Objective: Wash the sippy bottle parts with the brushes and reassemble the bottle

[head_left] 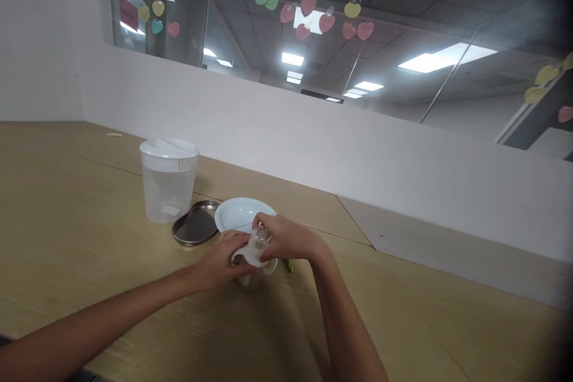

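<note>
A baby bottle [254, 255] with white side handles is between my two hands, low over the table. My left hand [221, 262] is closed around its left side, by the handle. From above and the right, my right hand [286, 236] grips the clear cap [259, 239] over the bottle's top. The bottle's lower body is partly hidden and blurred. Just behind the hands sits a pale blue-white bowl [239, 212], its near edge covered by my fingers. A green and yellow thing [289, 265] shows partly beside the right hand; its kind is unclear.
A kidney-shaped metal tray [197, 224] lies left of the bowl. Behind it stands a translucent bucket [168, 182] with a white lid. A small flat scrap [113, 134] lies at the far left of the table [111, 250]. A white wall [268, 125] with a window borders the back.
</note>
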{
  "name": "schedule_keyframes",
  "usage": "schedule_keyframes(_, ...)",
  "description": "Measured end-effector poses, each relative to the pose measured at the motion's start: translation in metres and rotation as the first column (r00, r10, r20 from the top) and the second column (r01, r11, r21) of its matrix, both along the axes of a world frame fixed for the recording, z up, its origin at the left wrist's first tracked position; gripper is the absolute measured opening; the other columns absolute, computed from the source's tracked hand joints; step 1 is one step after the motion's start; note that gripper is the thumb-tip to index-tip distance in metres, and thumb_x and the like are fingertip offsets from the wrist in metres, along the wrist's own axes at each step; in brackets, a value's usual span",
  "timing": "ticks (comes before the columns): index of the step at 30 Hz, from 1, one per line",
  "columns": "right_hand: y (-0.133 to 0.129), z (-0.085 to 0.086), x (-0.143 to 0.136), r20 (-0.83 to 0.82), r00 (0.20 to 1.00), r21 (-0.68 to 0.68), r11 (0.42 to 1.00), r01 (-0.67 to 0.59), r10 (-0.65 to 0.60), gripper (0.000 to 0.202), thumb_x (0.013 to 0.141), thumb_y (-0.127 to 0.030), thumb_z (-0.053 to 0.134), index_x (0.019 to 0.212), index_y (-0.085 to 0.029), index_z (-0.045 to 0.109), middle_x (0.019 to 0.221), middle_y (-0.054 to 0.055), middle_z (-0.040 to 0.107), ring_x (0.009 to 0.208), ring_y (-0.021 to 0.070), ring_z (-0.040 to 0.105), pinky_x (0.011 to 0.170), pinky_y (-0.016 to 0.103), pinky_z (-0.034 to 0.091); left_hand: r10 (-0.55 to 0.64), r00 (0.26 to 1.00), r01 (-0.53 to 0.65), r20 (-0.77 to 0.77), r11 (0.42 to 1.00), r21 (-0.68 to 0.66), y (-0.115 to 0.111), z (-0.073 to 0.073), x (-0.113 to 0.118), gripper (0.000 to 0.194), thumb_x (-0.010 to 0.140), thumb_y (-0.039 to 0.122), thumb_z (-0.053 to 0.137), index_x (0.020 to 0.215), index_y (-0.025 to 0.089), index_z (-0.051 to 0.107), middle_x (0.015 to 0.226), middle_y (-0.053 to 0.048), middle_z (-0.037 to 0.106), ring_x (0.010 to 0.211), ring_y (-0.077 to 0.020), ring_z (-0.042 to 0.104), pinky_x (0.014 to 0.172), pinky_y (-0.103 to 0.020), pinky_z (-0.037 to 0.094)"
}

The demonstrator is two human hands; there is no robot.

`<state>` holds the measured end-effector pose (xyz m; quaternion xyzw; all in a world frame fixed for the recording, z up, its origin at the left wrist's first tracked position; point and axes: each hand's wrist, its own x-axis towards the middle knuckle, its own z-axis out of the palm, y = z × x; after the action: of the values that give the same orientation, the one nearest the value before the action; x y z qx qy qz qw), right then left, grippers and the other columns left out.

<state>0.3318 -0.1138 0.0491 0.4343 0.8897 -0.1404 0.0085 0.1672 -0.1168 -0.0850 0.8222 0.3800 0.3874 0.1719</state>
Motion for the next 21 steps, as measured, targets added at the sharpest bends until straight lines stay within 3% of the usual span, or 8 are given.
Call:
schedule_keyframes(9, 0.0068, -0.0061, 0.003, -0.02, 1.0, 0.022, 1.0, -0.014, 0.014, 0.048, 0.055, -0.02, 0.071, 0.098, -0.021, 0.049, 0.086, 0.0, 0.051, 0.072, 0.0132, 0.046, 0.053, 0.02, 0.032, -0.004, 1.0, 0.004, 0.003, 0.999, 0.05, 0.0021, -0.005, 0.0001, 0.051, 0.075, 0.051, 0.059, 0.116, 0.021, 0.055, 0.117, -0.007, 0.058, 0.11, -0.0261, 0.048, 0.096, -0.038, 0.034)
schedule_keyframes(21, 0.0009, -0.005, -0.0005, 0.024, 0.999, 0.036, 0.999, -0.028, 0.027, 0.049, 0.057, -0.019, 0.072, 0.098, -0.018, 0.045, 0.077, -0.001, 0.05, 0.065, 0.012, 0.044, 0.051, 0.02, 0.027, 0.021, 1.0, -0.021, 0.009, 1.0, 0.005, -0.0054, -0.0022, 0.0017, 0.047, 0.079, 0.049, 0.055, 0.115, 0.019, 0.052, 0.112, -0.007, 0.058, 0.105, -0.0247, 0.049, 0.092, -0.037, 0.037)
